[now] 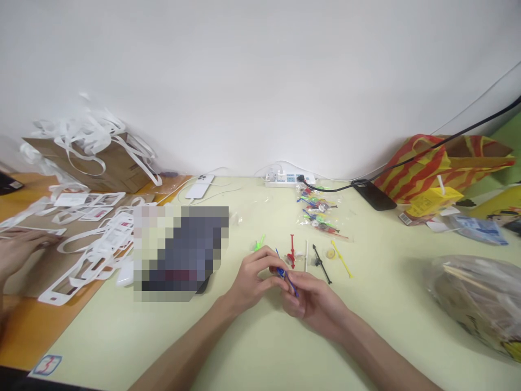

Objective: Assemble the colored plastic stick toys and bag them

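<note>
both hands met over the pale green desk (252,347), just in front of a small row of coloured plastic sticks. the left hand (254,279) had its fingers (266,255) curled together, pinching a small blue stick piece (286,276) from above. the right hand (311,301) closed its fingers on the lower end of the same blue piece, so the piece sat clamped between both hands, tilted, a little above the desk (a bit of red showed at the pinch, too small to make out).

just beyond the hands lay a green piece (259,243), a red stick (292,251), a thin white stick (306,255), a black stick (321,263) and a yellow stick (341,258), side by side and apart from each other. farther back sat a clear bag of coloured pieces (319,213), and behind it a white power strip (288,178) by the wall. a dark phone (373,194) lay to the right of the strip, near a red and yellow striped bag (443,163). a crinkled clear plastic bag (478,296) rested at the right edge.

on the left, white cut-out frames (87,255) were strewn over a brown surface, with a cardboard box (108,165) full of white strips behind them. another person's hand (20,247) rested flat there, well apart from the working hands.
</note>
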`<control>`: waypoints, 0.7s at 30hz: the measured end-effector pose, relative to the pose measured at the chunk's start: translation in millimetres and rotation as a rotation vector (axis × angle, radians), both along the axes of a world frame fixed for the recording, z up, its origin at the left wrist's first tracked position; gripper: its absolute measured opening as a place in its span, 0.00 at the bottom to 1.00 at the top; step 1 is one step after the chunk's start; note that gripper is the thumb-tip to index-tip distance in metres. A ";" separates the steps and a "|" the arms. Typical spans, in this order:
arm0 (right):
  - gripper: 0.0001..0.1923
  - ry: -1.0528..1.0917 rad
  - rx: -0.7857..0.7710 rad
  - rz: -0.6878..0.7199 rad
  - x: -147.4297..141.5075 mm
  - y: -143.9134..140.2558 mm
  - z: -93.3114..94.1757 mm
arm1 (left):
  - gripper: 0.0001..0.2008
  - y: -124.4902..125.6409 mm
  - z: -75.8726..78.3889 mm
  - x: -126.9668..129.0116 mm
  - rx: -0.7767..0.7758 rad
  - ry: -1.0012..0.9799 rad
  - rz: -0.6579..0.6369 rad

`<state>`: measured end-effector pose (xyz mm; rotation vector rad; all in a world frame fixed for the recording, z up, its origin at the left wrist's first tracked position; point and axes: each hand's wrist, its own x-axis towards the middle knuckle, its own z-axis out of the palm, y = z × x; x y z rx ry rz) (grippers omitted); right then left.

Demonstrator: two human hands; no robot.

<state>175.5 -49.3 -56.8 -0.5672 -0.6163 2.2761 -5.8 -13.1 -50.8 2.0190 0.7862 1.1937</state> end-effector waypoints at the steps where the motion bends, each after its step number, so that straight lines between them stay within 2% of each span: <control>1: 0.16 0.015 -0.005 0.010 0.2 -0.2 -0.9 | 0.16 -0.1 -0.6 0.0 0.003 -0.001 0.002; 5: 0.18 0.088 -0.035 0.089 1.7 -1.1 -5.1 | 0.19 -0.8 -2.0 -0.4 0.130 0.038 0.071; 9: 0.23 0.088 -0.021 0.132 2.4 -1.5 -6.9 | 0.17 -0.4 -0.7 -0.5 0.207 0.095 0.151; 12: 0.24 0.077 -0.011 0.146 2.1 -1.5 -6.3 | 0.14 1.4 0.0 0.0 0.188 0.081 0.130; 15: 0.24 0.092 0.002 0.158 1.8 -1.5 -5.5 | 0.17 3.4 -0.2 0.6 0.156 0.015 0.075; 21: 0.21 0.095 0.024 0.129 3.8 -1.0 -4.1 | 0.20 2.2 -1.4 0.7 -0.016 -0.073 -0.019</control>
